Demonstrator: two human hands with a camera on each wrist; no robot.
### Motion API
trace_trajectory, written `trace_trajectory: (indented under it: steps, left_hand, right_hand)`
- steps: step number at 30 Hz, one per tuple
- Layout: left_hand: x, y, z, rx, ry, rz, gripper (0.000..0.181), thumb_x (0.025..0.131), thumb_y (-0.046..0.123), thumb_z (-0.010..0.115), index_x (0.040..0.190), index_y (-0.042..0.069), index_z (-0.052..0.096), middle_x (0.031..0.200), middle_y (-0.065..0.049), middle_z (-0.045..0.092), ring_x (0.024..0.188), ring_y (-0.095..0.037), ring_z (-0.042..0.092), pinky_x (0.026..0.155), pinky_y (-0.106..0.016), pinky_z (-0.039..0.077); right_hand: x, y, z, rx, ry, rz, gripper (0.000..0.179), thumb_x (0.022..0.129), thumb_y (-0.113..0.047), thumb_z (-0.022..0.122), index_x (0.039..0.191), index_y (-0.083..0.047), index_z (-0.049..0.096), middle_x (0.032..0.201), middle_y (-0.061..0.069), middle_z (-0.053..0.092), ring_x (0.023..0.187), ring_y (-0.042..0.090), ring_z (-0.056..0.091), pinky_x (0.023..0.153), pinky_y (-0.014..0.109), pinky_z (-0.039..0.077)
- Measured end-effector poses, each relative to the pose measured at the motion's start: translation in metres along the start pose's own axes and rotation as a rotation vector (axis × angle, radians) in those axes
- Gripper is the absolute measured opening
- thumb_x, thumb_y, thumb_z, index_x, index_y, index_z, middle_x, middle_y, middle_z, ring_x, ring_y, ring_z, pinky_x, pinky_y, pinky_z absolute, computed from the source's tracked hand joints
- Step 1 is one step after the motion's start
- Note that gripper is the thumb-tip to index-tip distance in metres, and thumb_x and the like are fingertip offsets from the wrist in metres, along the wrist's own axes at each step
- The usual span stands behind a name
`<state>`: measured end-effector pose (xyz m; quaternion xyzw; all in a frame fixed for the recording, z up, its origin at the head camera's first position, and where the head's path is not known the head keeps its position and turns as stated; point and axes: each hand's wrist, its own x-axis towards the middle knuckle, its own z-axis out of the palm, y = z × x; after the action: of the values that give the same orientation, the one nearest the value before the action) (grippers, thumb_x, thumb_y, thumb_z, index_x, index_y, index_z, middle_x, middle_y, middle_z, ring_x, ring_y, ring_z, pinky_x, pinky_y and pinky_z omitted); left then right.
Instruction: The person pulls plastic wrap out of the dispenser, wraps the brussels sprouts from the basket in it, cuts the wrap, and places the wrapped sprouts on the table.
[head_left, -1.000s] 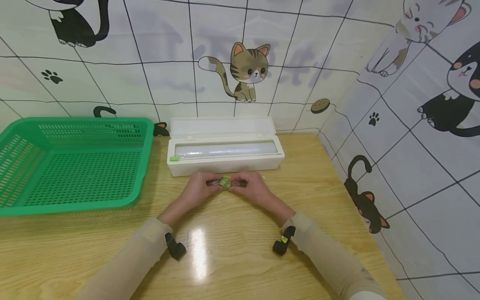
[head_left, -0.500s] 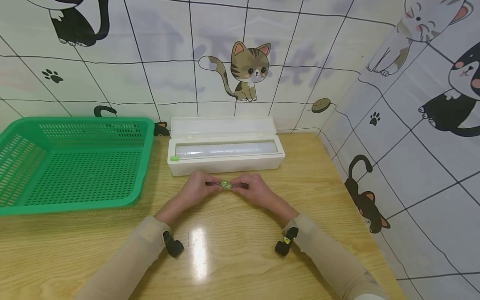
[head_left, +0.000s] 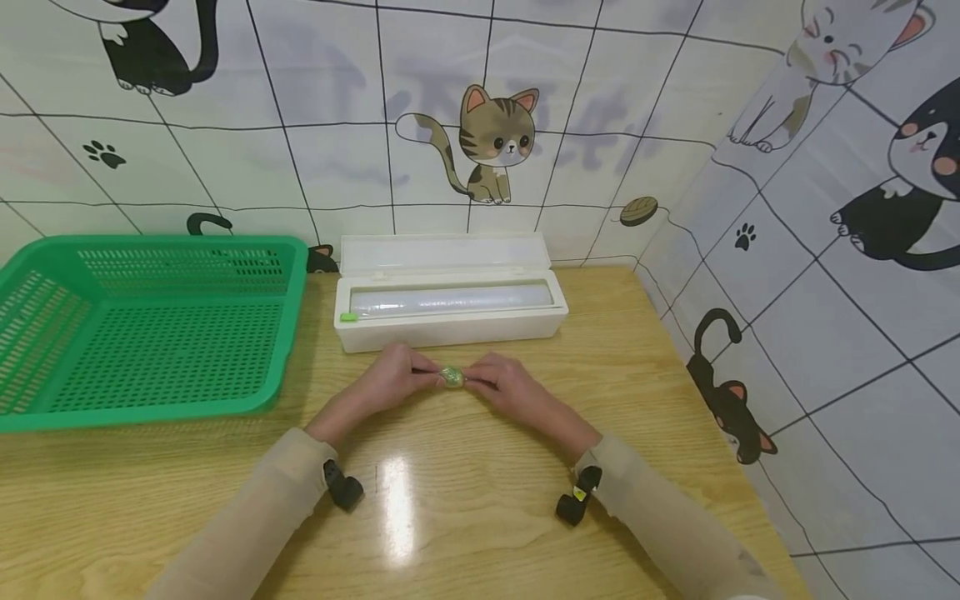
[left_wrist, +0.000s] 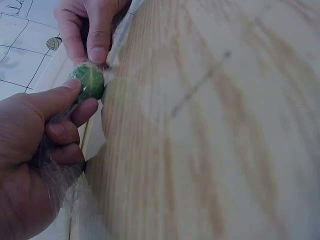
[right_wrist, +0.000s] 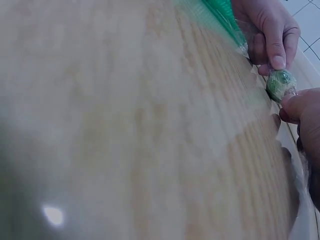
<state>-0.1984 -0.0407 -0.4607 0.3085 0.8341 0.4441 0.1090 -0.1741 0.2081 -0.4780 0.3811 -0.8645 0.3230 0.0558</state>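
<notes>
A small round green thing with pale streaks, wrapped in clear cling film, is between my hands just in front of the white box. My left hand pinches the gathered film on its left side, thumb against fingers. On the other side my right hand pinches the opposite end of the film. In the left wrist view, loose cling film trails from under the curled left fingers. The right wrist view shows the wrapped green ball between both hands' fingertips. Its exact kind is hard to tell through the film.
A white cling film box stands behind the hands with its lid up, a film roll inside and a green slider at its left. A green perforated basket sits left on the wooden table. Cat-patterned covering lines the walls.
Both hands have come slightly nearer the body with the wrapped green ball. The right hand has turned a little and shifted outward; the film ends between ball and fingers look narrower.
</notes>
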Motion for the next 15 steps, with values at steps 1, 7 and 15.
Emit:
trace_trajectory:
  steps: [1, 7, 15]
  left_hand:
    - [0.0, 0.0, 0.0, -0.002, -0.009, 0.003, 0.013, 0.091, 0.01, 0.078, 0.1, 0.001, 0.081, 0.099, -0.01, 0.077, 0.088, -0.011, 0.069, 0.072, -0.026, 0.056]
    - [-0.002, -0.002, 0.0, -0.027, -0.039, 0.012, 0.013, 0.091, 0.012, 0.079, 0.101, 0.004, 0.082, 0.1, -0.006, 0.078, 0.095, -0.014, 0.072, 0.08, -0.029, 0.058]
    - [-0.007, -0.001, 0.0, -0.084, -0.054, 0.035, 0.018, 0.089, 0.011, 0.08, 0.107, 0.007, 0.081, 0.103, -0.003, 0.078, 0.093, -0.012, 0.071, 0.08, -0.028, 0.057]
  right_hand:
    - [-0.001, -0.001, 0.0, -0.013, -0.008, -0.001, 0.024, 0.094, -0.004, 0.073, 0.118, 0.002, 0.074, 0.103, 0.009, 0.073, 0.096, 0.021, 0.067, 0.085, 0.03, 0.056]
    - [-0.01, -0.007, -0.002, -0.063, -0.063, 0.015, 0.026, 0.099, -0.005, 0.067, 0.123, 0.002, 0.072, 0.098, 0.008, 0.07, 0.09, 0.019, 0.064, 0.08, 0.029, 0.056]
    - [-0.017, -0.02, -0.003, -0.12, -0.078, 0.033, 0.02, 0.1, -0.007, 0.066, 0.116, 0.002, 0.074, 0.094, 0.007, 0.069, 0.09, 0.019, 0.064, 0.081, 0.03, 0.056]
